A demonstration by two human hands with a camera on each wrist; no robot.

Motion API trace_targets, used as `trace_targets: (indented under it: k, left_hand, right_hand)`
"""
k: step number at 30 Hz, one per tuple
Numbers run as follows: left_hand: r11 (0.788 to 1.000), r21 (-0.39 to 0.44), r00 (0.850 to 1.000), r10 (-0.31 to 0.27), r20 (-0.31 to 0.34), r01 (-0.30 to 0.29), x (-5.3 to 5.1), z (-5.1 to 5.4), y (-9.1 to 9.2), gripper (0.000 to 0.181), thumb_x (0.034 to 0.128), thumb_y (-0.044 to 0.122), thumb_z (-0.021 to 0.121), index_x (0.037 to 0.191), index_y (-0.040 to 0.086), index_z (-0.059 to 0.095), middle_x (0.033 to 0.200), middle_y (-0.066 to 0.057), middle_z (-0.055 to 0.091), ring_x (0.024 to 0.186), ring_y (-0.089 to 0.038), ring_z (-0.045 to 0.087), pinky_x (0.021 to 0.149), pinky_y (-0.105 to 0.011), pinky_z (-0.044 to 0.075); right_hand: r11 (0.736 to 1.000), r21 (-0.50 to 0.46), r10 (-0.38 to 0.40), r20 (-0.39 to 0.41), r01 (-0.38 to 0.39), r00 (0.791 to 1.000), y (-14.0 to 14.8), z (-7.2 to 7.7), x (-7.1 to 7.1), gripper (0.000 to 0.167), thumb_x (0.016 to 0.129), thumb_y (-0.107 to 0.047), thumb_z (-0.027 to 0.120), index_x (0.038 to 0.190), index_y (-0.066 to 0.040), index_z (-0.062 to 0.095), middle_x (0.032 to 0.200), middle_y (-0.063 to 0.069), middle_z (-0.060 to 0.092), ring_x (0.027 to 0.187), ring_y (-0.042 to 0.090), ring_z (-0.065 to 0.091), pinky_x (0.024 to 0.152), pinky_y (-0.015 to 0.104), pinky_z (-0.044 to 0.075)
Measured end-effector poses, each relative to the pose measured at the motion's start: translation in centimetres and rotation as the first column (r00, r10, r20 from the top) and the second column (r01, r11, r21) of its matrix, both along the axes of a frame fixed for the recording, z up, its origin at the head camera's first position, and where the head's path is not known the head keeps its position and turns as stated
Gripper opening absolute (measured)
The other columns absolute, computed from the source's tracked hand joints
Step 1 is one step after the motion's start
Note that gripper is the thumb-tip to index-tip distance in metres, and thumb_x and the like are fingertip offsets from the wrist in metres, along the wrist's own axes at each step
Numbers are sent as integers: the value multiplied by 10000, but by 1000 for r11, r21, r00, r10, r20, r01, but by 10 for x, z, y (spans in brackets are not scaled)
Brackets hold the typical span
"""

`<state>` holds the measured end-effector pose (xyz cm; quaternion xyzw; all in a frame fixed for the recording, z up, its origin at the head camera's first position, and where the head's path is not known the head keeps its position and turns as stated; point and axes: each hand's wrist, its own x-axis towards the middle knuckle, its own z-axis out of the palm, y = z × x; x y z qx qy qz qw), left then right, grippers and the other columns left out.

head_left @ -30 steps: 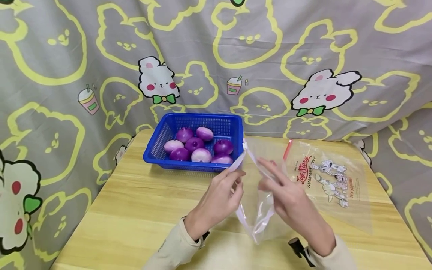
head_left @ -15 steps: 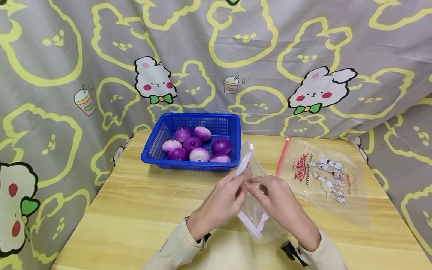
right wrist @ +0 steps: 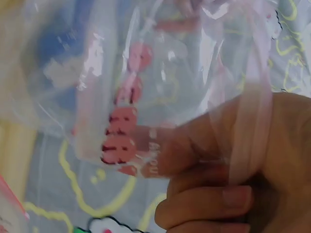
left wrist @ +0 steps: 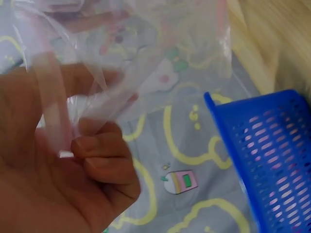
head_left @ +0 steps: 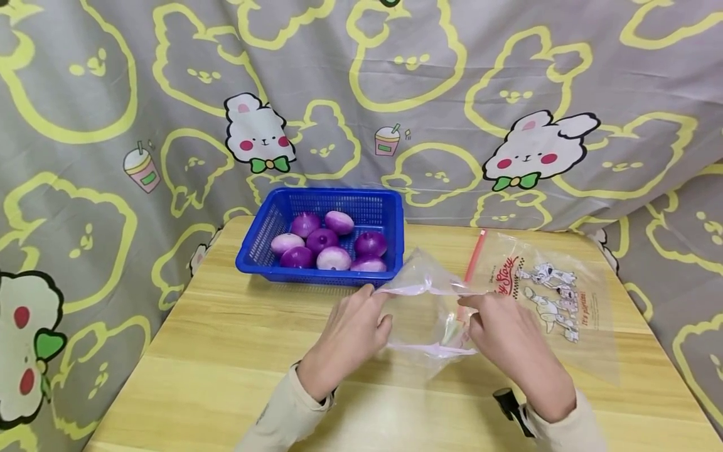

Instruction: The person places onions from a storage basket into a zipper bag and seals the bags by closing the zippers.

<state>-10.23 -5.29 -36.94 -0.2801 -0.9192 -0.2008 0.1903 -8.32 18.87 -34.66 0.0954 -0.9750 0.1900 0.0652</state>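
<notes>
Clear plastic bag [head_left: 426,289], off the near right corner of the basket [head_left: 313,275], gapes between left hand [head_left: 353,326] and right hand [head_left: 505,329], each with curled fingers gripping its rim. Onions [head_left: 322,241] lie inside the basket. Judged risk: uneven pulling could tear the film or break the grip.

The head view is bright and mostly sharp, with a pale sheen on the desk [head_left: 390,417] and soft shadow beneath the basket [head_left: 316,274]. Both wrist views look dimmer and blurred, white glare streaking the clear bag [right wrist: 170,73].
</notes>
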Motion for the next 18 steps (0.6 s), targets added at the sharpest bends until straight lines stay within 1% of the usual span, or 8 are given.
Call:
trace_targets:
  k: [4, 6, 8, 10, 11, 13, 16, 18]
  left_hand:
    - [998, -41, 996, -58, -65, 55, 3, -2, -1, 335, 737, -7, 714, 1052, 106, 725, 788, -38, 575, 676, -217, 571, 537, -325, 462]
    - [996, -51, 992, -83, -91, 79, 2, -2, -1, 408, 736, -54, 678, 1095, 134, 723, 840, -43, 553, 715, -221, 549, 583, -321, 470]
    - [994, -62, 991, -92, -93, 87, 1, -4, -1, 448, 757, -80, 650, 1135, 149, 722, 982, -90, 575, 806, -243, 578, 669, -327, 521]
    - [995, -66, 994, -79, -70, 74, 0, -5, -1, 436, 787, -86, 623, 1133, 157, 729, 1169, -154, 577, 884, -274, 631, 731, -346, 573]
    - [995, -69, 996, -71, -57, 67, -1, -5, -1, 414, 798, -84, 613, 1117, 151, 734, 1258, -189, 560, 891, -286, 658, 730, -361, 589]
    - [996, -64, 998, -69, -14, 68, -2, -5, -2, 373, 810, -81, 604, 1093, 117, 744, 1318, -217, 540, 860, -290, 692, 699, -364, 603]
    - [995, -41, 995, -92, 39, 94, -3, -3, -2, 388, 814, -98, 598, 1132, 85, 726, 1219, -168, 597, 769, -236, 696, 633, -306, 596]
    - [993, -26, 992, -117, 49, 118, -3, -3, -2, 430, 807, -113, 603, 1190, 60, 696, 1110, -119, 621, 774, -201, 677, 660, -281, 592]
  right_hand:
    - [1000, 28, -9, -71, 11, 997, 6, 5, 5, 501, 719, 106, 480, 1078, -86, 771, 702, 70, 490, 542, 171, 328, 422, 280, 275]
    - [999, 38, 0, -102, 3, 995, 7, 5, 6, 482, 738, 116, 510, 1099, -80, 763, 889, 148, 561, 662, 269, 473, 493, 368, 414]
    - [999, 50, 22, -106, -17, 994, 7, 3, 6, 445, 763, 115, 561, 1110, -83, 758, 1083, 217, 574, 823, 361, 574, 581, 453, 492]
    - [998, 45, 43, -78, -40, 996, 6, 1, 5, 411, 760, 122, 609, 1085, -77, 762, 1132, 223, 581, 917, 391, 603, 639, 476, 525]
    - [998, 42, 58, -65, -55, 996, 5, 0, 4, 410, 743, 130, 632, 1076, -70, 762, 1134, 227, 600, 908, 393, 626, 648, 473, 542]
    - [996, 48, 75, -56, -72, 996, 4, -2, 0, 369, 733, 129, 657, 1031, -63, 764, 992, 184, 631, 774, 318, 635, 570, 398, 529]
    - [997, 39, 71, -69, -69, 995, 2, -5, -4, 282, 775, 111, 623, 962, -51, 760, 834, 93, 596, 694, 220, 566, 553, 352, 492]
    - [997, 36, 70, -103, -67, 992, 0, -7, -7, 220, 833, 59, 593, 936, -46, 757, 796, 73, 593, 678, 200, 543, 555, 352, 482]
